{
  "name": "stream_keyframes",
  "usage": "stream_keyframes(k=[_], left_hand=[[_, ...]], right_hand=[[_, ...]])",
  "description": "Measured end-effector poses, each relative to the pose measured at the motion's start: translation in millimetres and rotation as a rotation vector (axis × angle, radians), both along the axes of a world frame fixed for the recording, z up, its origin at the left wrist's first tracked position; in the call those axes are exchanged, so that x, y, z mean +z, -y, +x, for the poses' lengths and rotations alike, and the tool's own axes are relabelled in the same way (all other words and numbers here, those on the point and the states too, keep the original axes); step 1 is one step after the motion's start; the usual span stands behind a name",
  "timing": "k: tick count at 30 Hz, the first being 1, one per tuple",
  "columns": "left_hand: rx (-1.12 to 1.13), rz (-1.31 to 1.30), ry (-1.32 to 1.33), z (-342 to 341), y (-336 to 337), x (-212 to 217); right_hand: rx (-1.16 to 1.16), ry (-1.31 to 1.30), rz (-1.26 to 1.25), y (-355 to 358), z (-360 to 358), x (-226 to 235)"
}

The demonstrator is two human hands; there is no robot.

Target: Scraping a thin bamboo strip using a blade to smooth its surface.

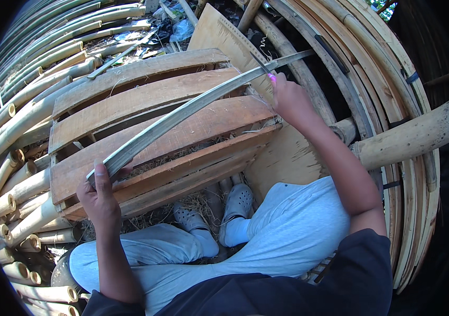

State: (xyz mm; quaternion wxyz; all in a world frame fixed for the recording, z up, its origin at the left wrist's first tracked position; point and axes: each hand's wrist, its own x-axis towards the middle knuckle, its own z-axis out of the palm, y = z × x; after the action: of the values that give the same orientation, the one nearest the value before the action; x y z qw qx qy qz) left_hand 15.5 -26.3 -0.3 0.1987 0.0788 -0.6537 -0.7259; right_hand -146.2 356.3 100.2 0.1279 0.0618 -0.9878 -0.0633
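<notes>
A long, pale split bamboo strip [195,102] runs diagonally above a slatted wooden crate [129,108]. My left hand [99,199] is closed round the strip's near left end, thumb on top. Toward its far right end, my right hand [289,100] grips a knife [260,64] with a pink handle. The thin dark blade crosses the strip close to my fist; whether it cuts into the bamboo I cannot tell. Most of the handle is hidden inside my fingers.
Bamboo poles [29,113] are stacked along the left. Long wooden strips [358,68] stand at the right, where a thick bamboo pole [408,136] juts in. A plywood sheet [282,158] leans beyond the crate. My feet wear grey clogs [238,200] among shavings.
</notes>
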Motion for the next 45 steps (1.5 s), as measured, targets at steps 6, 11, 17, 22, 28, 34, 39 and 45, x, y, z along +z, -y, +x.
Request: stream_keyframes(k=[6, 11, 17, 22, 28, 34, 39, 45], left_hand=[[-0.128, -0.143, -0.031, 0, 3, -1], [-0.135, -0.121, -0.04, 2, -4, -4], [-0.198, -0.224, -0.095, 2, -11, -1], [-0.238, -0.15, -0.105, 2, -13, 3], [-0.24, -0.147, -0.089, 0, -13, 4], [-0.219, -0.145, -0.08, 1, -13, 4], [-0.226, -0.241, -0.149, 3, -13, 6], [-0.427, -0.517, 0.009, 9, -23, 13]], right_hand=[[0.066, -0.055, 0.201, -30, -37, -3], [0.387, -0.074, 0.374, 2, -20, -22], [0.138, -0.213, 0.372, -11, -27, -35], [-0.222, -0.313, 0.487, -43, -48, -34], [-0.187, -0.201, 0.4, -34, -30, -7], [-0.066, -0.193, 0.018, 11, -6, 31], [0.188, 0.163, -0.428, 45, 29, 23], [0.622, 0.227, -0.452, 92, 87, -4]])
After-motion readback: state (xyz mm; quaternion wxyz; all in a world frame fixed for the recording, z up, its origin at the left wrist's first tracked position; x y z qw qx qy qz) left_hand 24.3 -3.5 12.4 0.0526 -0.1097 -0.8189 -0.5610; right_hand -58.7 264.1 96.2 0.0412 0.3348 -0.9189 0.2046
